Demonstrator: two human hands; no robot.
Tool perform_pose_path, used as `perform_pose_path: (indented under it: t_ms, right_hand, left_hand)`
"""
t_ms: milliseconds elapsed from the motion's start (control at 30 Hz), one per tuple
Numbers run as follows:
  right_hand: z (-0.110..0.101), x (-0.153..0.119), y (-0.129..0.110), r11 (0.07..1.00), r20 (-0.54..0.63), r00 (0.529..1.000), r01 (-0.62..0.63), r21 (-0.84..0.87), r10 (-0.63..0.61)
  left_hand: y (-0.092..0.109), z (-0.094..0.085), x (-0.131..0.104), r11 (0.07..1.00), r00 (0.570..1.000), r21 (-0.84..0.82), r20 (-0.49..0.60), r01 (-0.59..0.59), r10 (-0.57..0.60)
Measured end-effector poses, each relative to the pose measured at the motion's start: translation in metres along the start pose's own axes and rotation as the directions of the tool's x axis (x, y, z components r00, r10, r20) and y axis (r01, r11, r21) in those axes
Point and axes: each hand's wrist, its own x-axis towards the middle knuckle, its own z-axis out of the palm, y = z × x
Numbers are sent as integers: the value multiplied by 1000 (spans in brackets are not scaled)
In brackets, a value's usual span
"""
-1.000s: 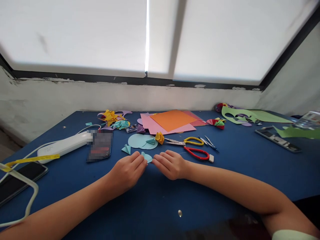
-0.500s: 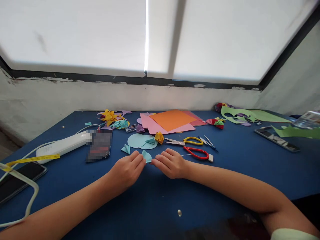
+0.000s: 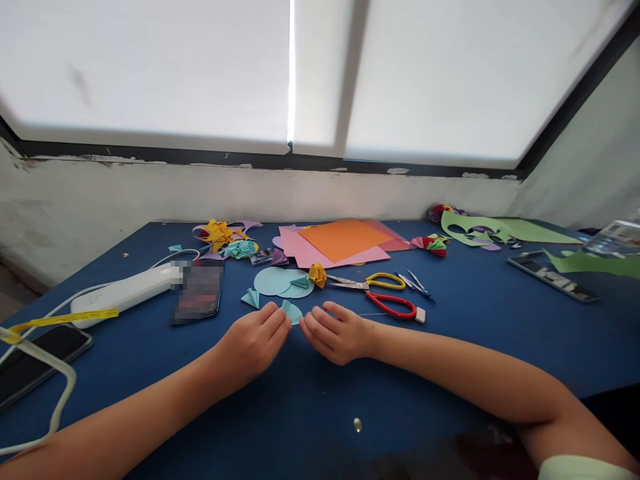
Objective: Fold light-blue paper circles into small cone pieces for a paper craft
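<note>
My left hand (image 3: 255,339) is closed in a pinch on a small light blue folded paper piece (image 3: 292,313). On the other side, my right hand (image 3: 337,333) has its fingertips drawn together at the paper's right edge; the thumb is mostly hidden. Behind the hands lie flat light blue paper circles (image 3: 273,281). One folded light blue cone (image 3: 251,298) sits left of them and another (image 3: 300,282) rests on top. A yellow folded paper piece (image 3: 317,275) touches the tips of the scissors (image 3: 350,284), whose handles are red and yellow.
Orange and pink sheets (image 3: 345,241) lie at the back, beside a pile of folded paper (image 3: 220,235). A white power strip (image 3: 125,290) and phones (image 3: 197,293) occupy the left. Green scraps (image 3: 530,231) and another phone (image 3: 553,279) are on the right. A thread spool (image 3: 421,315) lies by the scissors.
My right hand has shifted slightly left and its fingers have loosened and spread a little at the paper's edge. My left hand keeps its pinch on the paper in the same place.
</note>
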Motion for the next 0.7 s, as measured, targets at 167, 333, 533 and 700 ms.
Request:
perform_pose_path:
  t_ms: [167,333,533,700]
  right_hand:
    - [1,1,-1,999,7,1000,-4,38,4]
    - [-1,3,0,999,35,999,38,10,-38]
    - [-2,6,1,998,41,997,62,-1,-62]
    - [-1,7,0,999,29,999,38,14,-38]
  left_hand:
    - [1,0,-1,1000,1000,10,16,-9,9]
    - [2,0,-2,1000,999,6,33,-16,16]
    - [4,-6,0,999,999,8,15,-47,47]
    - [7,-5,4,997,998,43,-13,-63,64]
